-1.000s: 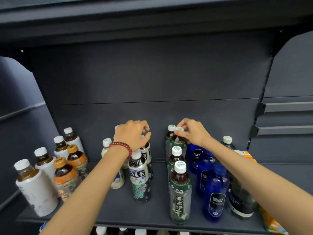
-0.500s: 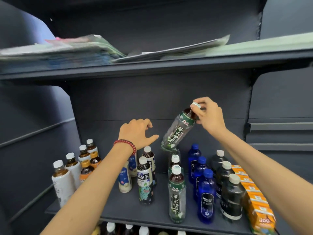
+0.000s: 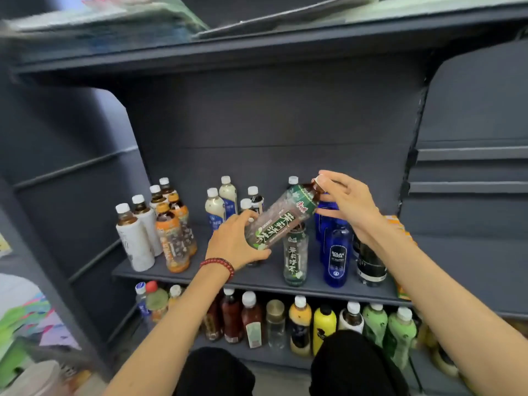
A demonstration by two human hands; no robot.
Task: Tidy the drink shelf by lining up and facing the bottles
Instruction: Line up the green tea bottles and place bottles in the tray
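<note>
1. Green-labelled tea bottle [image 3: 281,217] was held tilted above the shelf [image 3: 200,277], left hand [image 3: 235,242] cupping its base, right hand [image 3: 347,202] pinching its cap.
2. A matching tea bottle [image 3: 295,260] stood directly beneath; blue soda bottles [image 3: 337,252] stood just beside it.

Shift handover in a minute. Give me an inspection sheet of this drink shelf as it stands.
Surface: dark shelf, front strip bare.
Job's things: green-label tea bottle held tilted in the air; a matching one upright below; blue soda bottle and orange-label bottles upright.
Clutter: yellow carton at the shelf's right end.
Grippers: left hand cups the tilted bottle's base; right hand pinches its cap.
Cables: nothing seen.
Surroundings: papers on the shelf above; mixed bottles on the shelf below.
</note>
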